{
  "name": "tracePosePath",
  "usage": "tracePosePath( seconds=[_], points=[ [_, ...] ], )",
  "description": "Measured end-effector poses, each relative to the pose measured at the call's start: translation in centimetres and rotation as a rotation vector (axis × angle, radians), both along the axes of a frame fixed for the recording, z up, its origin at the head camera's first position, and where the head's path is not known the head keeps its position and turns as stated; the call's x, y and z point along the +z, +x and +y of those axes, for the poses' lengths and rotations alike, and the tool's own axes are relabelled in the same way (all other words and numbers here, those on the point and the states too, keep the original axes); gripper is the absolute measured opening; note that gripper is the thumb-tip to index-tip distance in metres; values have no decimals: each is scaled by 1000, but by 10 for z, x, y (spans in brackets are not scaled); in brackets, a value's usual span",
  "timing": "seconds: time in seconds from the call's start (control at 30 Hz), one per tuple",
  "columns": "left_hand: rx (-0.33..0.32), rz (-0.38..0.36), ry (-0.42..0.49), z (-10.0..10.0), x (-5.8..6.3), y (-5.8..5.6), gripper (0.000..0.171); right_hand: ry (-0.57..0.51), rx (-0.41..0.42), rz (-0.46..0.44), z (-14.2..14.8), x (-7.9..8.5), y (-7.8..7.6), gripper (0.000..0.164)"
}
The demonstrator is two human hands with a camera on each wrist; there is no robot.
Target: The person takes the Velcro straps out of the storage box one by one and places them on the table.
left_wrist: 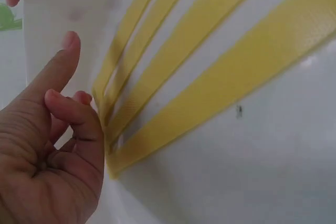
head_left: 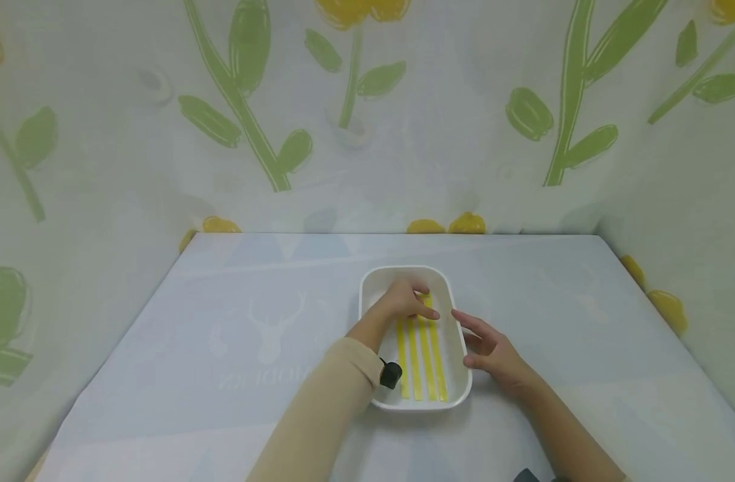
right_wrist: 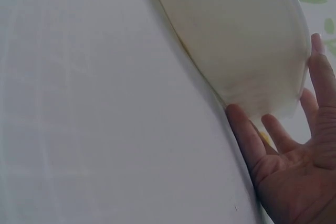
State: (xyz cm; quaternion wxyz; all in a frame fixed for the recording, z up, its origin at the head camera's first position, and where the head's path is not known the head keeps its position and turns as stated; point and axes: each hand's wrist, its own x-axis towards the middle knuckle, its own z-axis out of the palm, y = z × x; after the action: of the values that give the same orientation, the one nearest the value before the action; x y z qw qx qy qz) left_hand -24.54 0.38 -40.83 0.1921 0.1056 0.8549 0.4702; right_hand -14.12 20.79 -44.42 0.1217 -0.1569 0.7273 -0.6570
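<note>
A white tray (head_left: 462,395) with rounded corners stands on the table. Several yellow strips (head_left: 424,361) run lengthwise along its floor. My left hand (head_left: 401,301) reaches inside over the strips' far part. In the left wrist view, the left hand (left_wrist: 58,140) has some fingers bent, right beside the line where the strips (left_wrist: 194,93) come together; thumb and forefinger stand apart. Against the tray's right outer side rests my right hand (head_left: 491,351), its fingers spread. The right wrist view has the right hand (right_wrist: 289,156) with fingertips at the tray's wall (right_wrist: 247,40).
The table (head_left: 223,348) has a pale cover with a faint deer-head print. Cloth walls (head_left: 440,154) with green leaves and yellow flowers rise behind and at both sides. A small black device (head_left: 390,374) sits at the left sleeve's cuff.
</note>
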Motion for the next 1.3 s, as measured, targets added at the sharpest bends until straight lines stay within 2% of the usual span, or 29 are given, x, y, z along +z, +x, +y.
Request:
tracePosePath(
  seconds=[0.17, 0.33, 0.5, 0.63, 0.83, 0.97, 1.1, 1.2, 1.3],
  points=[
    [-27, 19, -78, 4, -3, 4, 65, 9, -9, -12, -1, 2, 0, 72],
    [-46, 43, -108, 6, -5, 6, 65, 13, -14, -13, -2, 2, 0, 71],
    [-88, 84, -137, 6, -8, 5, 55, 0, -4, -11, -1, 2, 0, 70],
    [-94, 112, -139, 6, -7, 4, 45, -32, 19, 4, 1, 1, 0, 70],
    [-56, 163, -62, 6, -1, 3, 38, -60, 32, 5, 1, 1, -1, 71],
    [-22, 136, -8, 6, 2, 4, 39, -29, 16, -1, 0, 3, 0, 71],
    [21, 81, 124, 6, 3, 6, 42, -25, 14, -10, 0, 2, 1, 71],
    [13, 92, 202, 5, 4, 5, 43, -48, 23, -6, 0, 1, 0, 70],
    [-27, 128, 234, 5, 6, 4, 48, -60, 25, -1, 1, 0, -1, 70]
  ],
)
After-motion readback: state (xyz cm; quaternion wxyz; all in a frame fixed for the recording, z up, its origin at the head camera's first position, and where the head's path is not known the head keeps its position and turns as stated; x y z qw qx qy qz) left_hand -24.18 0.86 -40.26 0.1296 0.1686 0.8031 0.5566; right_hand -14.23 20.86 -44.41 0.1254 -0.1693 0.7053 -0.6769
